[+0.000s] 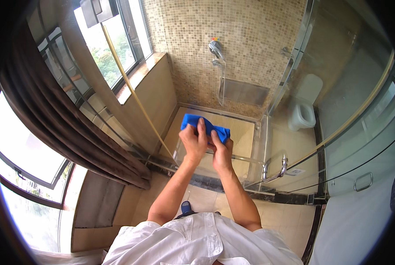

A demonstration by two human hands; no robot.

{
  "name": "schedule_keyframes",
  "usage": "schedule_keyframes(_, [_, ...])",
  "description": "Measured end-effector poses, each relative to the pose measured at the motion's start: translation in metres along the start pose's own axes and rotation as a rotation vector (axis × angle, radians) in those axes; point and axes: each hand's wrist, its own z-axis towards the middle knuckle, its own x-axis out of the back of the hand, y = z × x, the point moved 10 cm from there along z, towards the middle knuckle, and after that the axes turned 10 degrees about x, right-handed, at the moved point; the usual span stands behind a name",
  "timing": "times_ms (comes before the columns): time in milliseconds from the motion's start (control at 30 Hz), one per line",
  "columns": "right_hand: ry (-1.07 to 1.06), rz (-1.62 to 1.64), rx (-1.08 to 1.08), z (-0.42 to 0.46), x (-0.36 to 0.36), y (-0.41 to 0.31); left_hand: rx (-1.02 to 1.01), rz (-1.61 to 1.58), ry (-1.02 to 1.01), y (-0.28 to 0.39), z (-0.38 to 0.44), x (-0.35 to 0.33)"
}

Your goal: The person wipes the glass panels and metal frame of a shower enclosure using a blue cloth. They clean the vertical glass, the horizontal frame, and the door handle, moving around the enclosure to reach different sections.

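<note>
A bunched blue cloth (194, 118) is held up between both hands in front of my body, before the glass of a shower enclosure. My left hand (194, 140) grips the left part of the cloth, its thumb raised against it. My right hand (221, 150) pinches the cloth's right part, the thumb lying on it. Parts of the fingers are hidden by the cloth and by each other. Beyond the hands is the pale shower floor (243, 132).
A metal door handle (283, 165) stands right of my right hand. A brown curtain (84, 139) hangs at left by windows. A hand shower (216, 49) is on the mosaic wall. The toilet (301, 114) is at right behind glass. A dark stone threshold (210, 184) crosses the floor.
</note>
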Motion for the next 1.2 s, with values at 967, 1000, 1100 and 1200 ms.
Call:
schedule_keyframes(967, [0.037, 0.218, 0.272, 0.017, -0.036, -0.067, -0.435, 0.138, -0.089, 0.127, 0.033, -0.023])
schedule_keyframes(1000, [0.035, 0.221, 0.251, 0.022, -0.057, -0.066, -0.437, 0.135, -0.053, 0.133, 0.047, -0.013])
schedule_keyframes(1100, [0.04, 0.172, 0.193, 0.028, -0.092, -0.042, -0.303, 0.114, 0.081, 0.103, 0.077, 0.022])
schedule_keyframes(1200, [0.019, 0.09, 0.152, 0.018, -0.091, -0.004, -0.131, 0.065, 0.135, 0.068, 0.074, 0.038])
